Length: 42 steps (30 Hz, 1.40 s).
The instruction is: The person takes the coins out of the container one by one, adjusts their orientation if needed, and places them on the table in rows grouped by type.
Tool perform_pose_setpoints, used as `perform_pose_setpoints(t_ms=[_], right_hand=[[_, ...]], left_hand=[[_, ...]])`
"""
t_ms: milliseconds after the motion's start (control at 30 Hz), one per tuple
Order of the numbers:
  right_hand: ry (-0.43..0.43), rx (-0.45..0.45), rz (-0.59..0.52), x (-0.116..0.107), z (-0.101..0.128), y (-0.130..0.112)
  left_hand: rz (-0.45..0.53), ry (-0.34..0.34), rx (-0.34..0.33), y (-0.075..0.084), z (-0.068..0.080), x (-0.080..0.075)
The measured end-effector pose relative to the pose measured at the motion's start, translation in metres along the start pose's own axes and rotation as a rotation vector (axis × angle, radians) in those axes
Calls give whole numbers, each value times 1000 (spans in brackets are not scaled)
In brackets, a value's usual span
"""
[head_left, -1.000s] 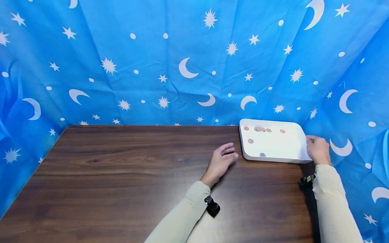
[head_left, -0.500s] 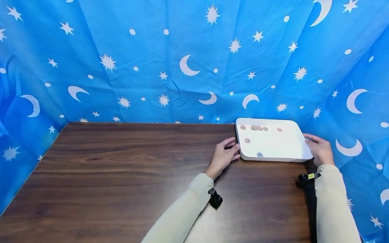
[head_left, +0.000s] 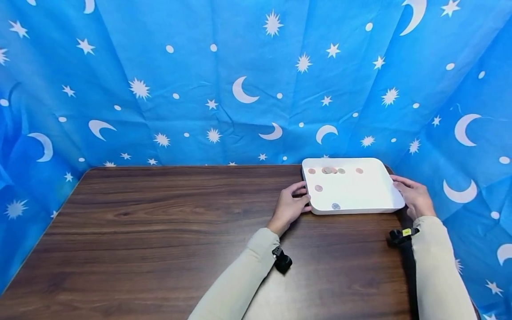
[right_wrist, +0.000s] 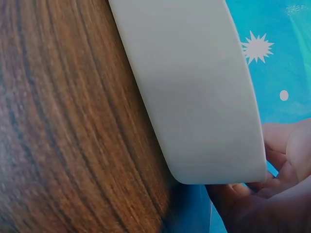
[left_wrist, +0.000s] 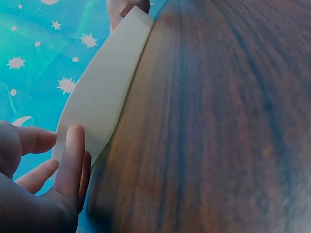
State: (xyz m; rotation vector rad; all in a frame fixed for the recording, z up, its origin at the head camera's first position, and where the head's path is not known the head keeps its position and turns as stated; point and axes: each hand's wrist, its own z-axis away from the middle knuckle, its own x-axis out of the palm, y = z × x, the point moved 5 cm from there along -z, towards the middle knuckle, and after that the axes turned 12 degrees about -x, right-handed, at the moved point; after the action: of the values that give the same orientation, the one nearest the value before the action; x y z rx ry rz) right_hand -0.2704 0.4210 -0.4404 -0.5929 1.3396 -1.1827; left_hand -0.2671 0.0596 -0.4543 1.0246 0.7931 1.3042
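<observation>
Hands (head_left: pixel 290 207) on smooth white tray (head_left: pixel 372 195)

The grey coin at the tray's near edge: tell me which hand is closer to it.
Left. The left hand grips the white tray at its left rim, close beside the grey coin. The right hand holds the opposite rim, most of the tray's width away.

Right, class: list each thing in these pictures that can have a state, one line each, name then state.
Tray: flat on the table, held at both ends.
Coins: loose inside the tray, mostly along its far edge.
Left hand: fingers gripping the tray's left end.
Right hand: holding the tray's right end.
Table: bearing the tray.
</observation>
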Motion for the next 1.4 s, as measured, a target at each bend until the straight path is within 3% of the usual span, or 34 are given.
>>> perform_pose_setpoints(t_ms=[433, 867, 1133, 1400], right_hand=[[-85, 3, -38, 9, -4, 8], [-235, -121, -39, 24, -2, -2], [-252, -170, -1, 35, 0, -12], [-268, -165, 4, 50, -2, -18]], left_hand=[[-27, 41, -16, 5, 2, -19], [-18, 37, -30, -3, 12, -39], [-105, 62, -12, 7, 20, -48], [-95, 51, -25, 4, 27, -66]])
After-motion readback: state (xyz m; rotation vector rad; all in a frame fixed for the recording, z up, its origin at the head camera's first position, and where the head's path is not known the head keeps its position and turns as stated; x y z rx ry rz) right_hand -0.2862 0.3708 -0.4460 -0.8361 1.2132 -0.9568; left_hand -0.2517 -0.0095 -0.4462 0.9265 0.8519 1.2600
